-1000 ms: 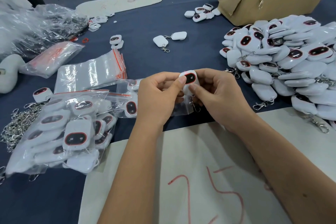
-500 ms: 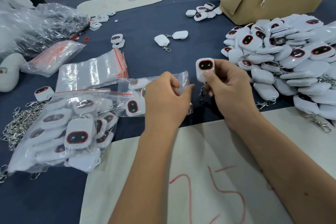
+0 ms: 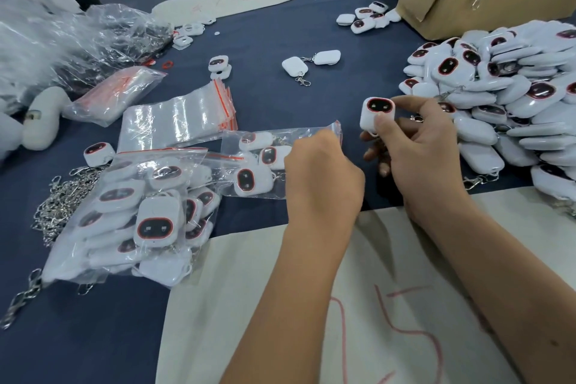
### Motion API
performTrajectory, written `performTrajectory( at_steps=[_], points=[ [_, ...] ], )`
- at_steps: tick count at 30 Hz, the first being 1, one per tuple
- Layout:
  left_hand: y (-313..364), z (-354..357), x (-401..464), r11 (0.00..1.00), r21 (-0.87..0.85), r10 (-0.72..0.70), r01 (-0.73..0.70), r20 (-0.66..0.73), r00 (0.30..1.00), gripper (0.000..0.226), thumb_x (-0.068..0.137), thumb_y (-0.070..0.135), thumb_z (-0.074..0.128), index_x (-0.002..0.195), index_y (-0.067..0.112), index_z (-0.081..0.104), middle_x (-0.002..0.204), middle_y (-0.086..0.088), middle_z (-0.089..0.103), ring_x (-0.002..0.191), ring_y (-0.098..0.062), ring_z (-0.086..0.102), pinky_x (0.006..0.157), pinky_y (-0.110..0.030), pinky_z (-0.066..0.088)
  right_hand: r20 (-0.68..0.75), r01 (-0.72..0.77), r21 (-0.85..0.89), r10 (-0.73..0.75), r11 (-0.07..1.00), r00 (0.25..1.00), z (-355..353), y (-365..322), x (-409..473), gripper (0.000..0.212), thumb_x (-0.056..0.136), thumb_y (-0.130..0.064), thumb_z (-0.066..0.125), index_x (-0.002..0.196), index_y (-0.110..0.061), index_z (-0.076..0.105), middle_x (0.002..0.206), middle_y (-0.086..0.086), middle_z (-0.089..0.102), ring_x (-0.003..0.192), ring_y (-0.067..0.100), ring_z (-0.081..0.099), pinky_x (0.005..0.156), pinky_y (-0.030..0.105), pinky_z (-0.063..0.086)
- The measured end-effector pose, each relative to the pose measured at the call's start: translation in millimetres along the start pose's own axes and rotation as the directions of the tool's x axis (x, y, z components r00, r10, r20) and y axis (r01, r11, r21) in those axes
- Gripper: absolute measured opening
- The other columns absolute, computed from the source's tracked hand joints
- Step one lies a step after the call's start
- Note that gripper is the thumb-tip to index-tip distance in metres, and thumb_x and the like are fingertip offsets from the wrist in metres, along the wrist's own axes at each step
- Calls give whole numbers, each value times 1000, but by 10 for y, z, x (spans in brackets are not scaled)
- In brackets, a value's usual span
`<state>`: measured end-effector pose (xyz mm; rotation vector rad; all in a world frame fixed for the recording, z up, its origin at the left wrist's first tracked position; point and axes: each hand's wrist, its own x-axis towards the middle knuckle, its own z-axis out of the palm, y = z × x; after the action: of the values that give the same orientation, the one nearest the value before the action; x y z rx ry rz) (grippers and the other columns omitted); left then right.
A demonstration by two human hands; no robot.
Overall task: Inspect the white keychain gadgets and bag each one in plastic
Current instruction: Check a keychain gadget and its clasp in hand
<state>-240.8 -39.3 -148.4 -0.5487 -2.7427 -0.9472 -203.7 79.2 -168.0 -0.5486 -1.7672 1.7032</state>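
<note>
My right hand (image 3: pixel 420 150) pinches a white keychain gadget (image 3: pixel 375 112) with a dark red-rimmed face, held upright above the blue table. Just left of it, my left hand (image 3: pixel 321 174) has its fingers curled on the edge of a clear zip bag (image 3: pixel 280 134) with a red seal; what the fingertips hold is partly hidden. A big pile of unbagged gadgets (image 3: pixel 505 97) lies at the right. Bagged gadgets (image 3: pixel 146 215) are heaped at the left.
A stack of empty zip bags (image 3: pixel 177 118) lies left of centre. Loose chains (image 3: pixel 62 199) sit at the far left. A cardboard box (image 3: pixel 486 3) with a red sign stands at the back right, a white sheet (image 3: pixel 280 305) with red marks under my forearms.
My hands have parted: the right lifted the gadget up and to the right, while the left dropped to the zip bag's edge.
</note>
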Motion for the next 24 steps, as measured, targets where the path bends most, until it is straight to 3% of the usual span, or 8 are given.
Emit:
performTrajectory(
  at_steps=[3,4,6,8,12,15,20,24],
  points=[
    [-53,-50,61,998,-60,18,-14,66,998,19,80,4,57,65,11,49,62,-3,50,57,-19,40,49,-29,22,18,109,-54,-108,993,994,23,-42,-31,14,102,-27,63,115,-25,69,86,-6,78,78,9,74,63,27,51],
    [-95,-66,103,995,-98,2,10,122,992,11,78,4,58,69,9,61,65,-5,60,61,-22,51,52,-28,34,17,132,-54,-132,990,991,24,-54,-34,15,101,-28,62,114,-28,71,85,-10,77,76,5,70,67,26,50],
    [-183,-113,185,957,-266,-50,117,247,968,22,79,-2,62,70,15,73,69,-8,73,69,-29,70,66,-34,57,25,131,-39,-130,991,991,18,-66,-32,19,101,-28,62,116,-29,73,84,-15,73,71,2,61,69,23,50],
    [-257,-151,216,877,-411,-110,248,330,938,29,85,-6,66,69,16,75,67,-8,75,66,-30,75,72,-43,65,57,107,-51,-104,993,993,12,-59,-29,22,101,-26,63,121,-24,73,87,-12,72,72,4,58,70,25,51],
    [-300,-125,221,778,-503,-198,375,371,907,24,90,-5,69,73,11,72,58,-2,71,56,-22,74,66,-48,66,54,93,-80,-89,992,995,28,-65,-54,28,89,-36,69,113,-21,69,93,11,72,75,13,59,73,33,50],
    [-296,-100,237,814,-472,-186,338,339,922,27,89,-3,70,70,16,71,61,-3,72,61,-26,75,72,-48,65,31,149,-171,-146,974,989,11,-71,-62,13,94,-27,68,103,-21,73,90,5,74,78,18,64,73,26,51],
    [-272,-135,218,875,-430,-124,223,247,961,23,83,5,72,66,20,69,64,-1,73,66,-27,74,73,-50,64,113,250,-339,-224,907,968,44,-103,-110,16,94,-21,67,104,-18,79,85,-9,74,74,5,63,71,14,46],
    [-272,-180,233,904,-397,-99,157,162,982,22,79,3,69,81,22,57,68,0,71,66,-24,73,70,-50,62,187,302,-462,-241,834,952,57,-116,-119,15,93,-8,67,97,-14,80,81,-12,74,78,4,66,71,11,47]
  ],
)
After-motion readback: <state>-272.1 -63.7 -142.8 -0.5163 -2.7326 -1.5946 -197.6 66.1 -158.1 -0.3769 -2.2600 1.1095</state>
